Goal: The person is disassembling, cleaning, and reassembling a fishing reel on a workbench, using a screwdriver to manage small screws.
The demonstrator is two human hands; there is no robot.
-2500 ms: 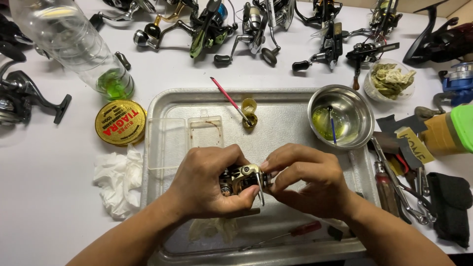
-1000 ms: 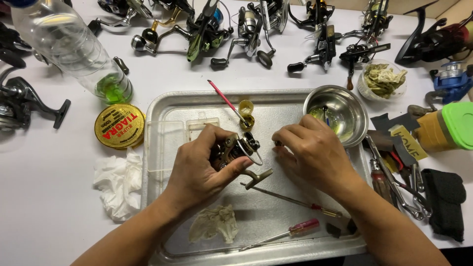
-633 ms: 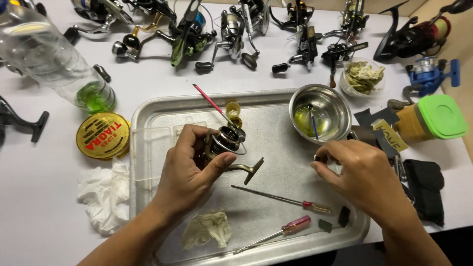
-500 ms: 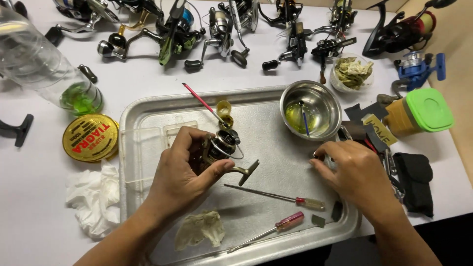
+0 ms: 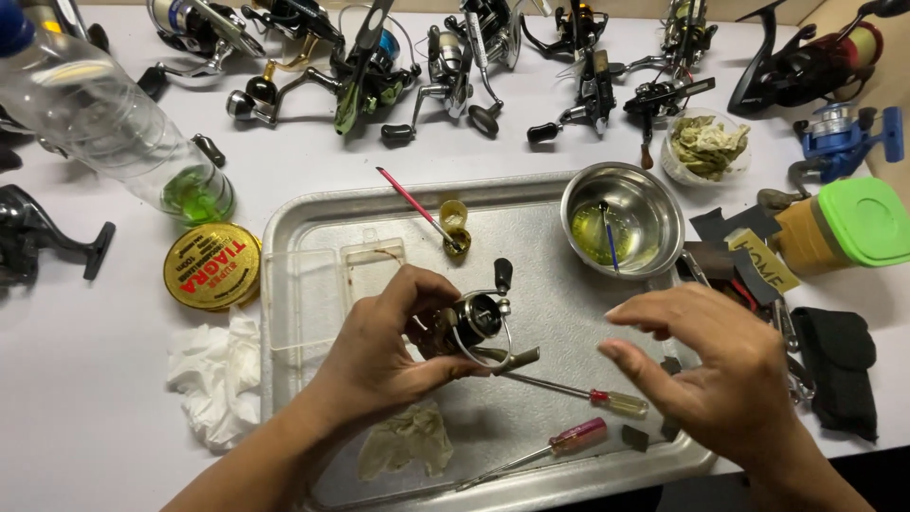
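Clamped in your left hand, a spinning reel hangs over the metal tray; your right hand hovers spread and empty beside a steel bowl of yellowish liquid.

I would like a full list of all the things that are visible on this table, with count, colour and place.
fishing reel: one, dark and silver, in the left hand over the tray
tray: one, silver, centre
screwdrivers: two, red handles, lower tray
steel bowl: one, yellow liquid, tray's far right corner
brush: one, pink, far tray
rag: one, stained, near tray
reels: several, mixed colours, far edge
bottle: one, clear, green liquid, far left
round tin: one, gold, left
tissue: one, white, left
jar: one, green lid, right
left hand: holding reel
right hand: open, empty
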